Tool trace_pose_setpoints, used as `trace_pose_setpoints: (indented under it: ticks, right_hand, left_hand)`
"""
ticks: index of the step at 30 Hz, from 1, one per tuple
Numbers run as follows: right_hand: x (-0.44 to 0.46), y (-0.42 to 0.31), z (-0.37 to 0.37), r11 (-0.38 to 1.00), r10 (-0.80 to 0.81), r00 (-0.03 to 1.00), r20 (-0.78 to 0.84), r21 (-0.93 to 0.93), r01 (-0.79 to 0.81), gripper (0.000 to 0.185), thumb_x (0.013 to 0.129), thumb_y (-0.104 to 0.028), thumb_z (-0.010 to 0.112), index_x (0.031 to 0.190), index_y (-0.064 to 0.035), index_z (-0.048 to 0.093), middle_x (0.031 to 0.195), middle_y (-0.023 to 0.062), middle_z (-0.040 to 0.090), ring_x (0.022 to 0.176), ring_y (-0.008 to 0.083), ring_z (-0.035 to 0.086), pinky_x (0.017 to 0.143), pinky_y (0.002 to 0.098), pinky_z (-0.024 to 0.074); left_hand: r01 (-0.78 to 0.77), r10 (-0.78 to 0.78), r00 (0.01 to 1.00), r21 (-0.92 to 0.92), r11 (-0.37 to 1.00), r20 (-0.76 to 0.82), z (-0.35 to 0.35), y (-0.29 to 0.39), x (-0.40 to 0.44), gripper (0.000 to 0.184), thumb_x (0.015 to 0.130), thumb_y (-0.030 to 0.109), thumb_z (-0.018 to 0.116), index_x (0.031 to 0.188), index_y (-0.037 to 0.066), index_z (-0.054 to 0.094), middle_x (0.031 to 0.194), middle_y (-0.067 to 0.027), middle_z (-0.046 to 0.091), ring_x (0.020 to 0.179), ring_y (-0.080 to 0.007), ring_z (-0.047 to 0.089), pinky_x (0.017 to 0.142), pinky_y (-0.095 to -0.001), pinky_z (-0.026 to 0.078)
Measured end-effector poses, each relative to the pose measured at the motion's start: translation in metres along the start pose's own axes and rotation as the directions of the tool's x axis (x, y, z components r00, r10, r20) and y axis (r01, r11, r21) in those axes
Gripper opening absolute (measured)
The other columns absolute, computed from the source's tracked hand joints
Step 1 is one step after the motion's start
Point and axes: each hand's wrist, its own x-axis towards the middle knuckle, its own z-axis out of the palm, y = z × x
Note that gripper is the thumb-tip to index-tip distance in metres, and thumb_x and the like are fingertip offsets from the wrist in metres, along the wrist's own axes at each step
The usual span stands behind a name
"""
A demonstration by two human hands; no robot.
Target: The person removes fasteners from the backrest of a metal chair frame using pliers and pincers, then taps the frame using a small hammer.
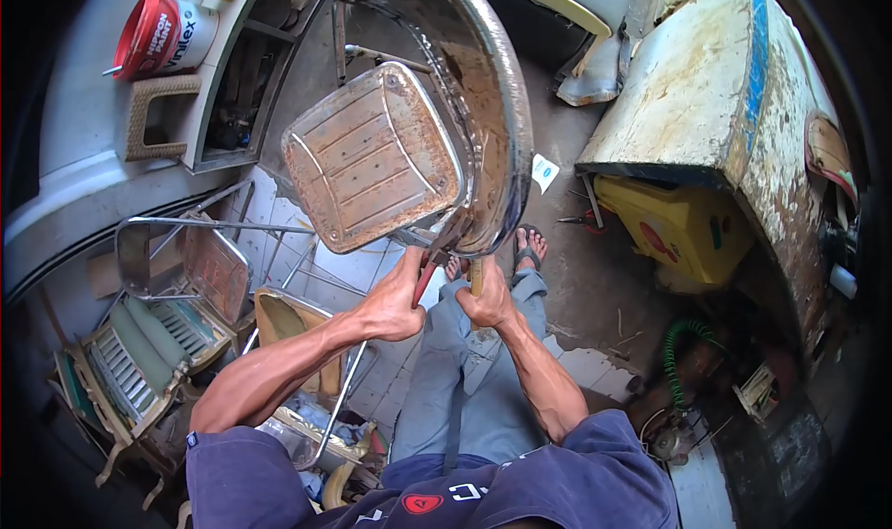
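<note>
My left hand [395, 297] is wrapped around a red-handled tool that looks like pliers [429, 278]. Its dark metal end reaches the lower edge of a large curved, shiny brown panel with a worn rim [511, 111]. Close beside it, my right hand [488, 297] grips a yellowish handle [477, 276]; the head of that tool is hidden, so I cannot tell its kind. Just beyond my hands is a rusty metal chair seat [372, 157] with a bare metal frame. The panel overlaps part of the chair in view.
Metal chair frames [195, 222] and a wooden chair with green slats [153, 352] crowd the left. A paint bucket [163, 37] stands on a ledge at upper left. To the right are a peeling white panel [678, 83], a yellow container [678, 227] and a green coiled hose [674, 362].
</note>
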Motion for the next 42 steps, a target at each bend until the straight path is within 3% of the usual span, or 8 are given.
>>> trace_pose_setpoints:
  ticks: [4,11,15,21,27,31,33,42]
  right_hand:
    - [0.007,0.004,0.004,1.000,-0.027,1.000,-0.011,0.015,0.027,0.073,0.072,-0.005,0.063,0.139,0.0021,0.034,0.104,0.0232,0.059,0.102,0.0464,0.058,0.096,0.0544,0.0400]
    - [0.015,0.006,0.014,0.969,-0.237,0.963,-0.131,-0.097,0.226,0.074,0.072,-0.001,0.064,0.139,0.0027,0.034,0.102,0.0224,0.057,0.094,0.0426,0.061,0.085,0.0482,0.0482]
    - [0.020,0.014,0.024,0.967,-0.241,0.953,-0.185,0.036,0.252,0.072,0.070,0.001,0.063,0.137,0.0047,0.037,0.103,0.0226,0.055,0.095,0.0401,0.060,0.087,0.0472,0.0488]
    - [0.033,0.018,0.026,0.961,-0.256,0.941,-0.219,0.046,0.272,0.074,0.066,0.001,0.067,0.135,0.0044,0.040,0.110,0.0227,0.050,0.097,0.0380,0.057,0.090,0.0462,0.0488]
    - [0.016,0.011,0.027,0.960,-0.267,0.926,-0.268,0.011,0.280,0.075,0.066,0.001,0.066,0.135,0.0042,0.040,0.105,0.0226,0.050,0.095,0.0397,0.055,0.089,0.0474,0.0478]
    - [-0.005,-0.013,0.015,0.993,-0.102,0.988,-0.113,0.055,0.108,0.074,0.072,-0.002,0.065,0.140,0.0044,0.034,0.110,0.0273,0.053,0.103,0.0415,0.058,0.092,0.0476,0.0471]
    - [-0.017,-0.027,0.015,0.990,-0.110,0.986,-0.127,0.073,0.120,0.073,0.073,-0.007,0.063,0.139,0.0033,0.035,0.103,0.0181,0.053,0.089,0.0359,0.058,0.087,0.0452,0.0474]
    - [-0.047,-0.099,-0.035,0.761,0.435,0.842,0.320,0.371,-0.533,0.062,0.075,-0.010,0.062,0.132,0.0000,0.039,0.095,0.0065,0.050,0.078,0.0169,0.053,0.068,0.0332,0.0486]
  left_hand:
    - [0.129,-0.130,0.989,0.020,0.991,0.065,-0.005,0.010,-0.006,0.063,0.074,0.000,0.057,0.131,0.001,0.030,0.113,-0.0289,0.050,0.112,-0.0490,0.054,0.103,-0.0516,0.042]
    - [0.428,-0.429,0.884,0.043,0.903,0.185,-0.024,0.062,-0.010,0.062,0.076,0.005,0.061,0.130,0.002,0.031,0.103,-0.0269,0.053,0.099,-0.0432,0.059,0.090,-0.0512,0.047]
    - [0.476,-0.465,0.862,-0.007,0.879,0.201,-0.024,0.073,-0.014,0.066,0.078,0.008,0.064,0.135,0.001,0.032,0.099,-0.0172,0.049,0.088,-0.0293,0.055,0.080,-0.0435,0.047]
    - [0.757,-0.695,0.644,-0.136,0.639,0.319,-0.042,0.122,-0.011,0.068,0.079,0.014,0.064,0.140,0.001,0.035,0.097,-0.0090,0.049,0.074,-0.0187,0.054,0.062,-0.0362,0.046]
    - [0.729,-0.650,0.676,-0.187,0.659,0.347,-0.041,0.114,-0.018,0.069,0.080,0.012,0.060,0.143,0.003,0.034,0.097,-0.0073,0.049,0.075,-0.0171,0.054,0.062,-0.0345,0.046]
    - [0.481,-0.455,0.869,-0.112,0.870,0.195,-0.016,0.061,-0.019,0.085,0.075,0.005,0.057,0.155,0.005,0.028,0.117,-0.0117,0.050,0.107,-0.0254,0.054,0.097,-0.0362,0.047]
    - [0.080,-0.077,0.996,0.095,0.992,-0.035,-0.003,0.020,-0.013,0.092,0.076,0.004,0.058,0.157,-0.005,0.017,0.133,-0.0267,0.046,0.124,-0.0410,0.051,0.111,-0.0473,0.039]
    - [-0.321,0.401,0.884,0.312,0.895,-0.241,0.005,-0.058,0.012,0.111,0.072,-0.016,0.058,0.167,0.006,0.006,0.155,-0.0288,0.037,0.138,-0.0484,0.042,0.119,-0.0553,0.031]
